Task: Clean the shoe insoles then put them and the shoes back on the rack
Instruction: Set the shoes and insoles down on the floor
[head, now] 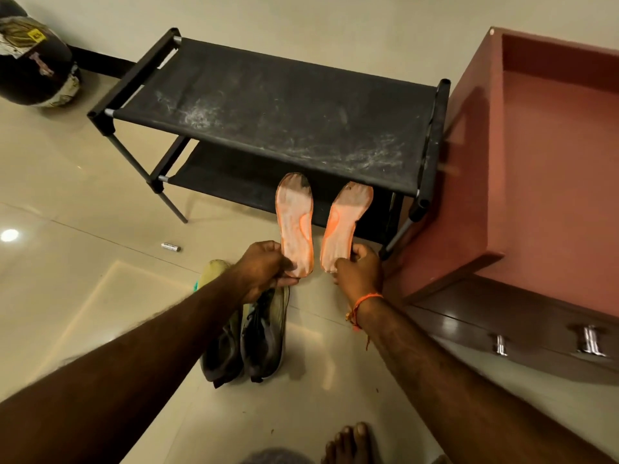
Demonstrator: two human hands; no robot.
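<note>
Orange insoles, one pinched at the heel in your left hand [264, 267] and one in your right hand [358, 267], point toward twelve o'clock at the rack [278, 108]; shoes [248, 336] lie at six.

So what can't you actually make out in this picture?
Head view only:
- Heel ends of the two insoles, covered by the left hand and right hand.
- Shoes on the floor: partly behind the left forearm.
- Lower shelf of the rack: shadowed by the top shelf.
- Small cylinder: too small to identify.
</note>
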